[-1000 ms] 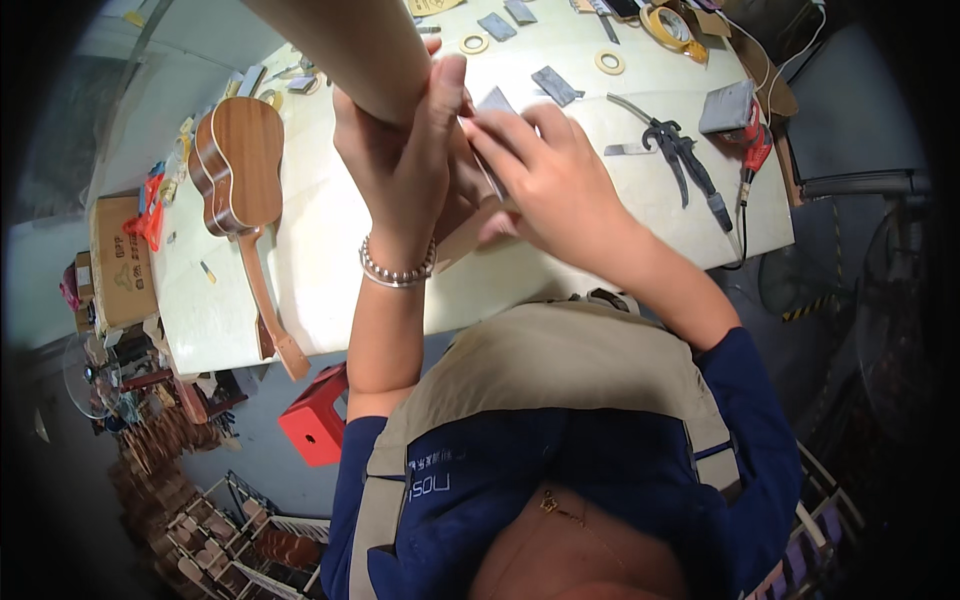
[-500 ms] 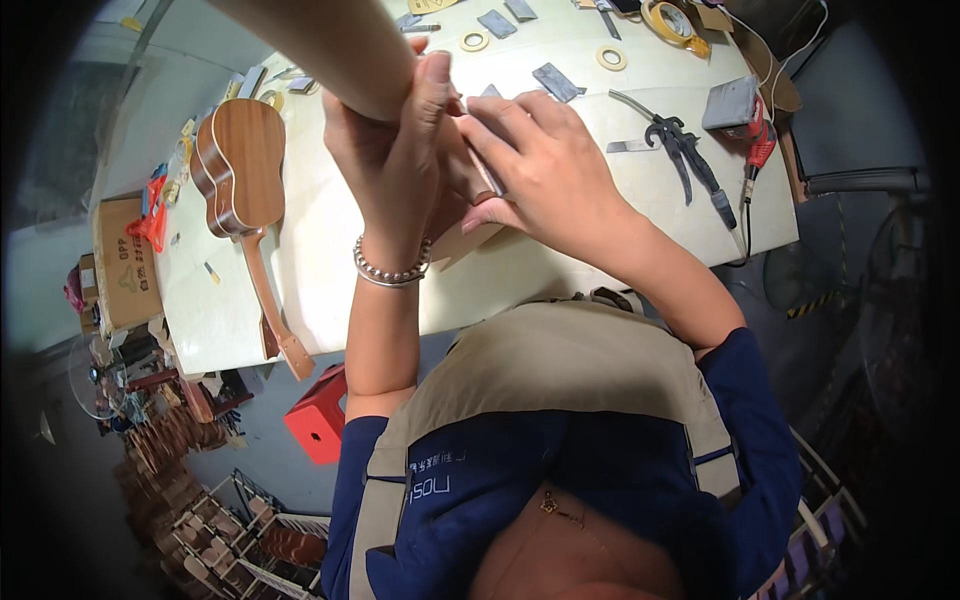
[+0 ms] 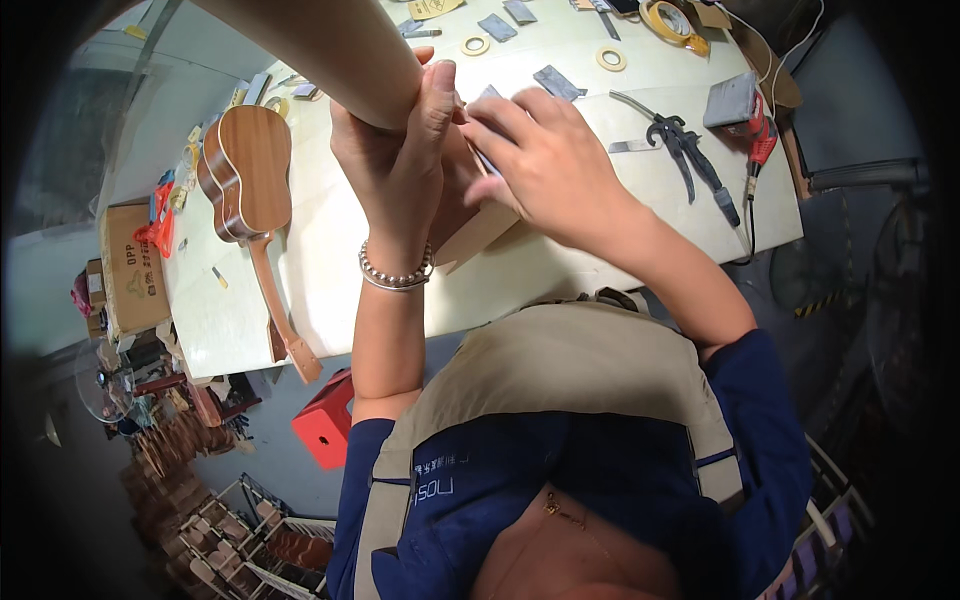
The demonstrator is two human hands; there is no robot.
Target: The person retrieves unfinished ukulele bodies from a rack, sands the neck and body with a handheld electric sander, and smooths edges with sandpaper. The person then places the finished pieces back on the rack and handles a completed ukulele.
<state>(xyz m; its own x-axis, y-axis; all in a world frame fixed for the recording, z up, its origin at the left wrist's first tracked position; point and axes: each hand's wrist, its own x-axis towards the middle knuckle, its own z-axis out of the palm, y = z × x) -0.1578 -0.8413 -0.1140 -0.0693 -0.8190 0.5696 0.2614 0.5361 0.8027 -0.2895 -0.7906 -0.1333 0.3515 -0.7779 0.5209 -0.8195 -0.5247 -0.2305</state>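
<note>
My left hand (image 3: pixel 400 165), a bead bracelet on its wrist, is wrapped around a long light wooden instrument neck (image 3: pixel 330 45) that slants up to the top left. The neck's blocky heel (image 3: pixel 482 232) points down toward the table edge. My right hand (image 3: pixel 550 165) presses a small grey sheet of sandpaper (image 3: pixel 488 96) against the wood just right of my left fingers. Both hands hover above the pale worktable (image 3: pixel 330 270).
A finished brown ukulele (image 3: pixel 245 180) lies on the table's left. Tape rolls (image 3: pixel 612 58), grey sandpaper pieces (image 3: pixel 555 80), a black clamp tool (image 3: pixel 685 145), a grey block (image 3: pixel 730 100) and a red-handled tool (image 3: pixel 762 140) lie at the back right. A cardboard box (image 3: pixel 130 265) and a red stool (image 3: pixel 325 420) stand left and below.
My right hand has slid a little up along the wood with the sandpaper. My left hand keeps its grip, and the neck has barely shifted.
</note>
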